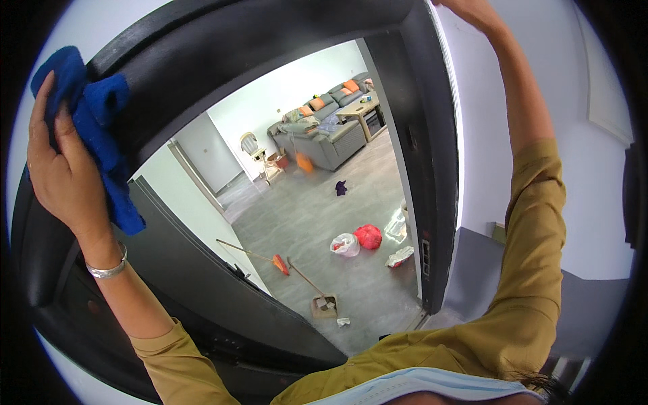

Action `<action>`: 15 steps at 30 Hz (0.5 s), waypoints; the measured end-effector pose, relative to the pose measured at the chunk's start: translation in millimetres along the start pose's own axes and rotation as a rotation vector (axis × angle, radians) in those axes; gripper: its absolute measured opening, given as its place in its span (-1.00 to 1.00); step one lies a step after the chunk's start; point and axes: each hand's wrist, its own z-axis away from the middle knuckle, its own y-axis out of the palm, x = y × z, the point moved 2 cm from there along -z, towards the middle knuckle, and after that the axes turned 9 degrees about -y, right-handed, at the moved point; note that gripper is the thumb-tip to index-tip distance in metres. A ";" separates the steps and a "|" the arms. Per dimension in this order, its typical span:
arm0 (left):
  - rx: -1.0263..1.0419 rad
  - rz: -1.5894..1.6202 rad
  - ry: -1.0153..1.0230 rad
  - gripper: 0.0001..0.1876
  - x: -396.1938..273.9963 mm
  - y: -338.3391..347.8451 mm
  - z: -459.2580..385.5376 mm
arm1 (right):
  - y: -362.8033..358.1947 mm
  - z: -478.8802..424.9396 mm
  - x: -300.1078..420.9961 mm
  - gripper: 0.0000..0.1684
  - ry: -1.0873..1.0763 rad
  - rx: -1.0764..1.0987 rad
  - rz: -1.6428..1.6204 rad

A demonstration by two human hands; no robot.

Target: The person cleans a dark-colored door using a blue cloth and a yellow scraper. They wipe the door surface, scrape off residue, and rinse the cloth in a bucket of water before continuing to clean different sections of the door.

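Note:
At the upper left, my left hand (68,182) grips a bunched blue cloth (104,147) with its fingers spread over it. The cloth lies against the outer corner of a black door frame (243,55), where the top piece meets the left side. A silver bracelet (109,264) circles the left wrist. My right arm reaches up along the white wall, and my right hand (463,7) is cut off by the top edge of the view. It is nearest the upper right corner of the frame; its fingers are mostly hidden.
Below my left arm, a dark door (202,268) stands ajar. Beyond the doorway, a broom (278,264), a long-handled dustpan (324,307), a white bag (345,245) and a red bag (368,236) lie on the grey floor. Farther back are a grey sofa (339,149), a table (362,110) and a high chair (258,154).

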 end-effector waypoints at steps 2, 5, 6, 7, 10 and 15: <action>0.055 -0.001 -0.014 -0.68 3.2 -0.9 -0.3 | -0.3 -13.9 9.0 -0.39 -0.010 0.070 0.044; 0.075 0.023 -0.013 -0.68 4.5 -0.3 -0.9 | -32.7 -8.1 -14.6 -0.51 0.192 0.021 0.323; 0.062 0.026 -0.006 -0.68 6.2 -0.9 -2.6 | -56.9 -7.7 -39.4 -0.53 0.172 0.046 0.466; 0.063 0.028 -0.020 -0.68 5.5 -0.2 -3.0 | -75.3 -4.7 -45.1 -0.53 0.099 0.087 0.640; 0.107 0.030 -0.098 -0.67 1.7 -0.5 0.0 | -83.9 -8.0 -23.8 -0.53 0.052 0.104 0.684; 0.114 0.004 -0.092 -0.67 -0.4 0.4 1.6 | -53.9 -27.5 -14.0 -0.50 0.099 0.168 0.416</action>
